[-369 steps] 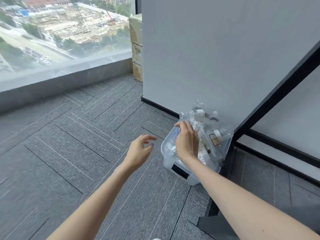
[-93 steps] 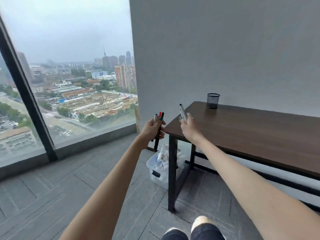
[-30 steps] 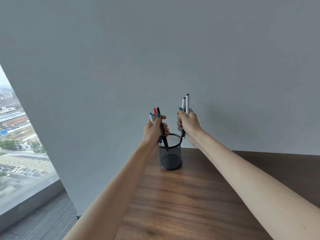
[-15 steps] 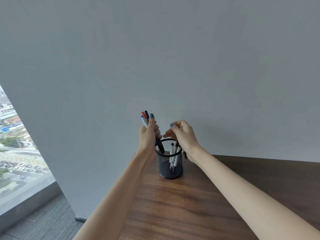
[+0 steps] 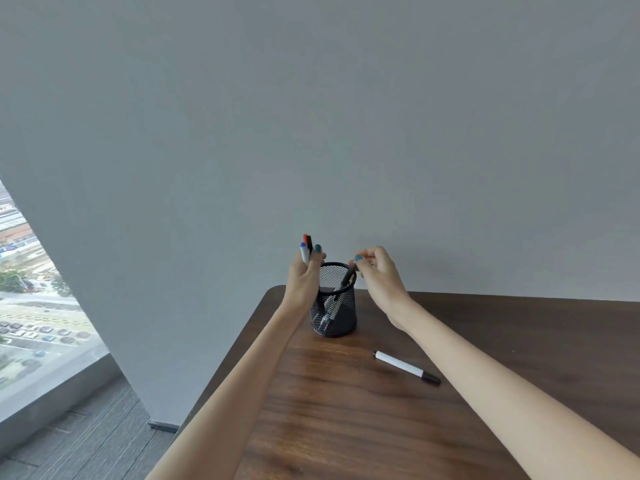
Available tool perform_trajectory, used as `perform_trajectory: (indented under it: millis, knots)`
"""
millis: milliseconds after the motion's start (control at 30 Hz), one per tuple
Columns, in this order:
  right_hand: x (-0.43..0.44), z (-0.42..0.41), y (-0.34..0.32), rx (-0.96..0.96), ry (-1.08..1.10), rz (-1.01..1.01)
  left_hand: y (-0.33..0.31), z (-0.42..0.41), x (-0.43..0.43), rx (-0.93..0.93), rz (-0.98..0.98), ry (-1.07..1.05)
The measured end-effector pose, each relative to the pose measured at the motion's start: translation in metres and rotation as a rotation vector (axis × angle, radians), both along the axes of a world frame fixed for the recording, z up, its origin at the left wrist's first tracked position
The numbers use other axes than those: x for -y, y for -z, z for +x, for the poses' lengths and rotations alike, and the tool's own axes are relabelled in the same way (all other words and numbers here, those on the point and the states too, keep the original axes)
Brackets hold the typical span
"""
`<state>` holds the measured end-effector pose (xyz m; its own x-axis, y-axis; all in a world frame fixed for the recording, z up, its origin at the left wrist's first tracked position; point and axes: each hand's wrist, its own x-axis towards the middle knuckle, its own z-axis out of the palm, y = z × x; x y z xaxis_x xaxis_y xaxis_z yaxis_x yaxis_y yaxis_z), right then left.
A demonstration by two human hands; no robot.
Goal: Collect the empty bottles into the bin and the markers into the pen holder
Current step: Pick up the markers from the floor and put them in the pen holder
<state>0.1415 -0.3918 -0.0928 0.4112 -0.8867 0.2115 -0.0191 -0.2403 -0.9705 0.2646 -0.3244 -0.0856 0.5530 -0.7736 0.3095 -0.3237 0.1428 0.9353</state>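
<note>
A black mesh pen holder (image 5: 341,318) stands near the far left corner of the wooden table (image 5: 346,427). My left hand (image 5: 302,280) is against the holder's left side, shut on a bunch of markers (image 5: 306,250) with blue, red and black caps pointing up. My right hand (image 5: 379,275) hovers over the holder's right rim, its fingertips pinched at the top of a black marker (image 5: 345,281) that leans inside the holder. More markers show through the mesh. One white marker with a black cap (image 5: 406,367) lies loose on the table, right of the holder.
A grey wall runs right behind the table. The table's left edge drops to a grey carpeted floor (image 5: 86,434), with a large window (image 5: 31,306) at the far left. The bottle bin is out of view.
My right hand has let its markers down into the holder and risen to the rim. One white marker now lies on the table. My left hand still holds its bunch.
</note>
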Motion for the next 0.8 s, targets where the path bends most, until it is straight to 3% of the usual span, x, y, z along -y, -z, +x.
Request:
perform_trajectory:
  millis: [133, 267, 500, 800]
  knots:
    - [-0.01, -0.017, 0.009, -0.08, 0.033, -0.03, 0.017, 0.011, 0.003, 0.187, 0.206, -0.026]
    - [-0.02, -0.034, 0.011, -0.174, 0.043, -0.088, 0.006, 0.015, 0.0, 0.182, 0.263, -0.038]
    - [-0.046, -0.068, 0.023, -0.413, -0.02, -0.221, -0.002, 0.01, -0.009, 0.213, 0.399, 0.138]
    - [-0.074, -0.091, 0.019, -0.814, -0.278, -0.294, 0.002, 0.003, -0.037, -0.026, 0.371, 0.232]
